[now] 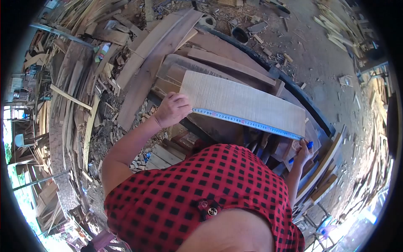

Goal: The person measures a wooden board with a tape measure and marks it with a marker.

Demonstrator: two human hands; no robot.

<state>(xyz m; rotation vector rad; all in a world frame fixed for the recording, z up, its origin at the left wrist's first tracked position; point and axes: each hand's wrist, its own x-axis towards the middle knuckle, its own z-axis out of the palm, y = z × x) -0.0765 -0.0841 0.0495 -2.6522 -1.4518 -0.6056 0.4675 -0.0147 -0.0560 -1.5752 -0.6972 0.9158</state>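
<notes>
Left hand [173, 109] pins tape measure [247, 123] to pale board [247, 101] — right hand [303, 152] fingers closed on its end

Blue digits, running repeatedly 1 to 9, are being shown on the measuring tape [247, 123] (stretched along the board's [252, 103] near edge).

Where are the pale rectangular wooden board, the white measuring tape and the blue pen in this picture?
Pale rectangular wooden board [247, 101], head view: middle of its top face.
White measuring tape [247, 123], head view: midway along the strip, on the board's near edge.
Blue pen [310, 145], head view: blue end in the right hand [303, 152].
</notes>
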